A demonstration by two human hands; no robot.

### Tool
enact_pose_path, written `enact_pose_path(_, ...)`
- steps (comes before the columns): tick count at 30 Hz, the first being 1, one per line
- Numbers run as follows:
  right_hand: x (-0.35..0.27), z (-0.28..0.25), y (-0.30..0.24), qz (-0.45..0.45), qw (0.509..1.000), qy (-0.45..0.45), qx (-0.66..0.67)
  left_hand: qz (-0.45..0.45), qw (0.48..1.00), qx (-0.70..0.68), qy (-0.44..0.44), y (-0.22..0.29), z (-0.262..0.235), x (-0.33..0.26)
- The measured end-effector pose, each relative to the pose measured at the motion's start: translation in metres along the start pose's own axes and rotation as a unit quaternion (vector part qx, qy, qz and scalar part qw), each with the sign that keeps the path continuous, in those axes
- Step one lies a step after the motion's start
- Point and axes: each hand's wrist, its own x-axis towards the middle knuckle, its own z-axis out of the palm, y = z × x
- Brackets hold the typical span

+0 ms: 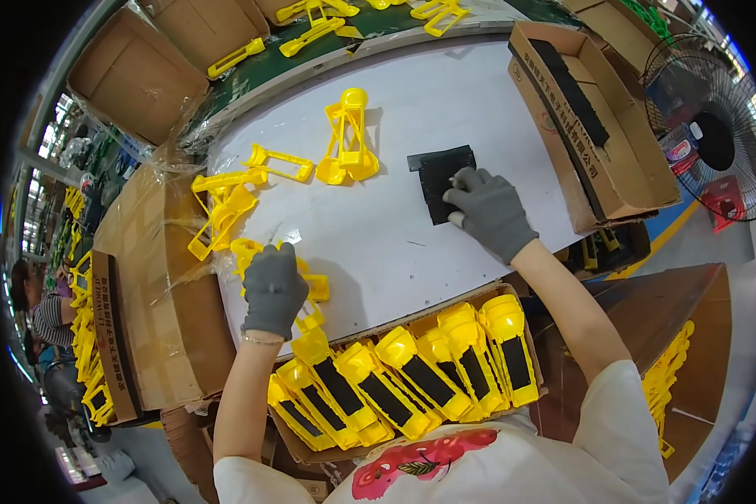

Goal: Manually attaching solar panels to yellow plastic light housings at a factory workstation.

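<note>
My left hand [275, 290], in a grey glove, is closed around a yellow plastic frame [315, 287]; the hand covers part of it. My right hand [489, 210], gloved the same way, rests with bent fingers on a stack of flat black strips [435, 186], thumb and fingertips at its right side. Beyond my hands, a yellow frame with a rounded end [353, 139] stands on the white tabletop [428, 92]. Further yellow frames [227, 214] lie in a loose heap by the table's left edge.
Against my body sits a cardboard box [536, 370] of yellow frames with black strips. An open carton [601, 143] holding black strips stands right, beside a fan [714, 139]. Large cartons [164, 286] line the left. More yellow pieces [311, 34] lie on a green surface behind.
</note>
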Motion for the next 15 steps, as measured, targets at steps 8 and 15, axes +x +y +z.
enact_pose_path(8, 0.003, -0.006, -0.014, 0.062, 0.981, -0.161, 0.086, -0.032, 0.959, -0.17, 0.225, -0.022, -0.064, -0.022)
enact_pose_path(15, -0.019, -0.089, -0.066, 0.173, 0.878, 0.017, 0.445, -0.183, 0.658, -0.729, 0.053, 0.017, -0.069, -0.084)
